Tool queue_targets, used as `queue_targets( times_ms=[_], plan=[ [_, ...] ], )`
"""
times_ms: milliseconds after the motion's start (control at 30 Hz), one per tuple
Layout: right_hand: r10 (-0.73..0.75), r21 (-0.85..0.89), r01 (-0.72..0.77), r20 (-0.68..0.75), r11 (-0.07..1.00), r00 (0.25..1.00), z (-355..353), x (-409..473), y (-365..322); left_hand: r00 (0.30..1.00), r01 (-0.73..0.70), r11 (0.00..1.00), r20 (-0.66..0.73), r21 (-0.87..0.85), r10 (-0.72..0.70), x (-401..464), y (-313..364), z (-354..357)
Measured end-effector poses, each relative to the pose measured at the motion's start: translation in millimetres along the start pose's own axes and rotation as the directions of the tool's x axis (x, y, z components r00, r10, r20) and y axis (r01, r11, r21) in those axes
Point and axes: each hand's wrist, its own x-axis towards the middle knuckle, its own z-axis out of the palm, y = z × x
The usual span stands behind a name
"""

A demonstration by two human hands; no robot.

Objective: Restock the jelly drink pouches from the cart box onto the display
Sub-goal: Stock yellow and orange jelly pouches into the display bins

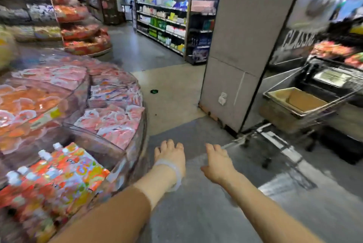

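Cardboard cart box [302, 100] sits in the trolley [322, 109] at right, well apart from our hands. Jelly drink pouches [57, 174] lie in the round display [117, 152] at left. We note our left hand [170, 154] and right hand [218, 161] both out over the floor, fingers relaxed, holding nothing

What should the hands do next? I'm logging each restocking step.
Probably reach toward the cardboard box in the cart for more pouches: both the left hand and right hand are empty and extended away from the display.
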Motion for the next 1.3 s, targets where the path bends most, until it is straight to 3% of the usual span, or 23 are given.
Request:
queue_targets(
  times_ms=[367,733,1100,1300],
  plan=[
    [0.336,0.045,-0.335,-0.018,0.941,0.942,-47,35,169,0.942,-0.331,0.942,0.075,0.053,0.327,92,180,1],
    [0.467,0.103,-0.460,-0.059,0.882,0.882,-107,194,260,0.863,-0.505,0.855,0.075,0.119,0.499,281,284,-47],
    [0.634,0.137,-0.627,-0.009,0.767,0.773,-131,316,383,0.758,-0.651,0.743,0.183,0.154,0.626,431,400,-44],
    [0.615,0.160,-0.605,-0.021,0.780,0.788,-155,398,476,0.758,-0.652,0.746,0.161,0.137,0.632,527,489,-41]
  ],
)
